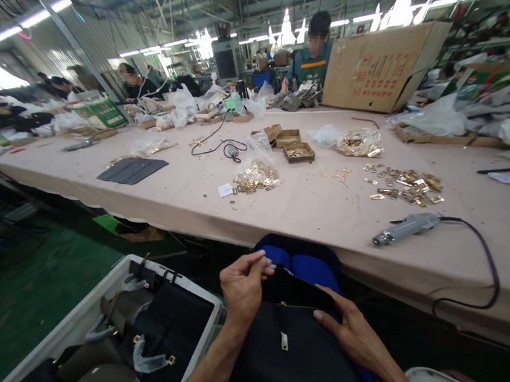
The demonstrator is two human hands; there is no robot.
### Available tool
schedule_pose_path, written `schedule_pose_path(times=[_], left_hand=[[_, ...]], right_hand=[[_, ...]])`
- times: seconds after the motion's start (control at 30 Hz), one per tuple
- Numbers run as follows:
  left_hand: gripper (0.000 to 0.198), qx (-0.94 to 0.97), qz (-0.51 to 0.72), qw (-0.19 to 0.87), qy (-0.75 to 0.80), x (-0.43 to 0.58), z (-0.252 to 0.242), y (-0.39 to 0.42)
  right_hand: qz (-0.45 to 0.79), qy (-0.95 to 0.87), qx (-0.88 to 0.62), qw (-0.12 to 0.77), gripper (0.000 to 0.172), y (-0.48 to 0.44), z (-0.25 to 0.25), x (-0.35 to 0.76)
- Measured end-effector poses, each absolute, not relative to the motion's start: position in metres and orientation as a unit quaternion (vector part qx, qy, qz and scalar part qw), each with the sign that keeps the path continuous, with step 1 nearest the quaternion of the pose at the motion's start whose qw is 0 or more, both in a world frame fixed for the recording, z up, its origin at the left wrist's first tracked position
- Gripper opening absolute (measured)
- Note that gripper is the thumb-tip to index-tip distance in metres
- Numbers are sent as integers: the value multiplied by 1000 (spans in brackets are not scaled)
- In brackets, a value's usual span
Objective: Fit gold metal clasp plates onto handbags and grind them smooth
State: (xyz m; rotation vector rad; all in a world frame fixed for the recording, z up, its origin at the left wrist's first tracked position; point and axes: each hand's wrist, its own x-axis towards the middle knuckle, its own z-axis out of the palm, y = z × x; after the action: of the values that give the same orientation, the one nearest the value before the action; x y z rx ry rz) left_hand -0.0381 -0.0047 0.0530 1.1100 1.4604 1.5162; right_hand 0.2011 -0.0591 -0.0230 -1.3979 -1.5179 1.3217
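A black handbag (pixel 296 359) rests on my lap, its top opening facing up. A gold lock plate (pixel 285 341) with a whitish wrapping sits on its front. At the upper left of the opening, my left hand (pixel 244 284) is closed in a pinch; a small pale bluish bit shows at the fingertips, too small to name. My right hand (pixel 349 331) grips the bag's upper right edge, thumb on the front and fingers behind, partly hidden.
A white bin (pixel 213 308) of black and grey-brown bags stands at left. On the table (pixel 307 212) lie a corded electric screwdriver (pixel 406 228), gold hardware pieces (pixel 413 186), a bag of fittings (pixel 256 176) and a dark panel (pixel 133 170). A cardboard box (pixel 381 67) and a co-worker (pixel 311 63) are across.
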Motion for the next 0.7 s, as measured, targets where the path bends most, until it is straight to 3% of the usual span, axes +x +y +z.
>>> schedule_pose_path(times=[0.1, 0.17, 0.33, 0.4, 0.53, 0.7], left_hand=[[54, 430, 607, 246, 622, -60, 69, 9], [67, 450, 573, 257, 635, -66, 73, 14], [59, 394, 443, 525, 611, -40, 57, 14], [56, 340, 442, 586, 588, -27, 46, 11], [47, 280, 492, 623, 541, -18, 33, -1], [55, 264, 523, 602, 542, -21, 24, -18]], right_hand=[[506, -576, -548, 336, 60, -61, -23, 202], [511, -575, -542, 339, 63, -62, -24, 202], [531, -578, -519, 339, 64, -59, -29, 203], [513, -576, -532, 349, 63, -59, -30, 203], [443, -561, -599, 361, 58, -65, -31, 196], [335, -569, -668, 343, 54, -70, -41, 190]])
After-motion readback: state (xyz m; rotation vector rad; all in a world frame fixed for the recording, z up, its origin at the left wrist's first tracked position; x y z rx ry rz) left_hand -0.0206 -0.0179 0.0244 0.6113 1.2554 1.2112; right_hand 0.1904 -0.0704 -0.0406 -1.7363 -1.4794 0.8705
